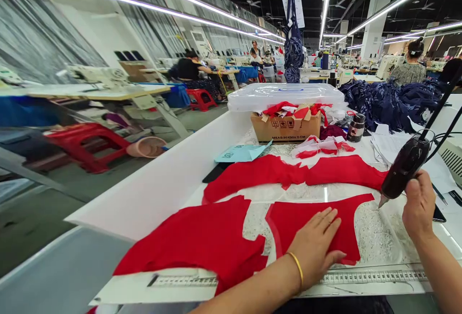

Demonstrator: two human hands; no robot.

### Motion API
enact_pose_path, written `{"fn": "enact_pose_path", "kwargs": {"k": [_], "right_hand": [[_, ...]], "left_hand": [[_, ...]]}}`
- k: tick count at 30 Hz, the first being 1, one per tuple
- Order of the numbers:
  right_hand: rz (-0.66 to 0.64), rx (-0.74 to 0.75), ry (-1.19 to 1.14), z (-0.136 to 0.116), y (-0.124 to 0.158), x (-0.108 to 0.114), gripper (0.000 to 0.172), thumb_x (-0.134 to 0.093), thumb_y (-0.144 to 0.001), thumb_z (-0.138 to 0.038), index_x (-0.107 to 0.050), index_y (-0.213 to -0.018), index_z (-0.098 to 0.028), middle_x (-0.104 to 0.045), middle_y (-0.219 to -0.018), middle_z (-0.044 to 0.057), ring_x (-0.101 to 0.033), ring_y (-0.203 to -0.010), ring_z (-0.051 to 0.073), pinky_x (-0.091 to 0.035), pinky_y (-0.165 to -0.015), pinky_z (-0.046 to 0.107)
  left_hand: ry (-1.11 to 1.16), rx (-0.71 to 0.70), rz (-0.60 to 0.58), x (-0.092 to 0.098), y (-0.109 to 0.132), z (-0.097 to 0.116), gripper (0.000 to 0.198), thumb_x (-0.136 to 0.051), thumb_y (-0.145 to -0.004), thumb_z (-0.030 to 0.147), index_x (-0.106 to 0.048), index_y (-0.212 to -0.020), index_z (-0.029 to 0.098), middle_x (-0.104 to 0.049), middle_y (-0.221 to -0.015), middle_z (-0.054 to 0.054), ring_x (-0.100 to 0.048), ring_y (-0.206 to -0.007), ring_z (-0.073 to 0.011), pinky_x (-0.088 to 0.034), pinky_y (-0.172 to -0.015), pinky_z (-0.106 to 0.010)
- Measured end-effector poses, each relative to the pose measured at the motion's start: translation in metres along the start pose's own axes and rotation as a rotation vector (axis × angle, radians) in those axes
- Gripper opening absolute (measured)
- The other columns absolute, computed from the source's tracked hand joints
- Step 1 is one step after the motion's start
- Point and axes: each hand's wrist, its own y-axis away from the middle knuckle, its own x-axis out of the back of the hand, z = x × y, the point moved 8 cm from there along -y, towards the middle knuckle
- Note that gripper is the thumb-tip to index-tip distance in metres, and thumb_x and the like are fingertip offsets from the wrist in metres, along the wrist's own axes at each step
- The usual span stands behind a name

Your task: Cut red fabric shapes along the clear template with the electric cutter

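My left hand (317, 244), with a yellow bangle at the wrist, lies flat with fingers stretched over a red fabric piece (288, 220) on the table. In my right hand (420, 205) is a black corded hand tool (406, 167) with a pointed metal tip. The tip is angled down, just right of that piece's upper right corner; whether it touches the table I cannot tell. To the left lies a larger red fabric piece (191, 239), its lower corner hanging over a measuring tape (364, 277) along the front edge. A long red strip (252, 175) lies behind both.
A cardboard box (285, 128) of red and white scraps stands at the back, near a dark jar (356, 127) and a light blue paper (241, 152). A white side panel (144, 193) borders the table's left. Dark blue garments (393, 102) are heaped behind.
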Motion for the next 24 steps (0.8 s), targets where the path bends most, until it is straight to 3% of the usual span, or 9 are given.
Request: {"fn": "enact_pose_path", "kwargs": {"k": [4, 11, 17, 24], "right_hand": [[-0.012, -0.025, 0.042, -0.015, -0.002, -0.016, 0.049, -0.072, -0.075, -0.064, -0.062, -0.097, -0.021, -0.070, -0.091, 0.008, -0.067, -0.083, 0.025, -0.057, -0.079, 0.041], [-0.024, -0.029, 0.013, -0.023, -0.022, -0.035, 0.036, -0.071, -0.073, -0.052, -0.066, -0.087, -0.020, -0.074, -0.082, 0.007, -0.069, -0.074, 0.024, -0.060, -0.076, 0.042], [-0.067, -0.088, -0.183, -0.007, -0.033, -0.044, 0.035, -0.074, -0.073, -0.050, -0.062, -0.088, -0.021, -0.071, -0.081, 0.005, -0.070, -0.074, 0.023, -0.059, -0.080, 0.044], [0.000, -0.072, 0.030, 0.007, -0.032, -0.033, 0.039, -0.072, -0.071, -0.061, -0.065, -0.074, -0.023, -0.069, -0.076, 0.007, -0.069, -0.079, 0.028, -0.054, -0.084, 0.048]], "left_hand": [[0.010, 0.001, -0.073, -0.018, -0.036, 0.020, 0.071, -0.059, -0.100, 0.056, -0.044, -0.154, 0.012, -0.037, -0.164, -0.018, -0.031, -0.155, -0.0311, -0.032, -0.127, -0.047], [0.009, -0.009, -0.126, -0.028, -0.074, 0.025, 0.074, -0.055, -0.102, 0.058, -0.041, -0.155, 0.008, -0.035, -0.165, -0.020, -0.028, -0.156, -0.0303, -0.027, -0.129, -0.045], [-0.019, -0.039, -0.116, -0.029, -0.084, 0.028, 0.074, -0.055, -0.102, 0.059, -0.041, -0.154, 0.008, -0.037, -0.164, -0.020, -0.030, -0.155, -0.0310, -0.027, -0.128, -0.044], [-0.074, -0.067, -0.092, -0.024, -0.080, 0.032, 0.072, -0.046, -0.105, 0.062, -0.043, -0.152, 0.008, -0.042, -0.162, -0.018, -0.035, -0.154, -0.0288, -0.028, -0.128, -0.040]]}}
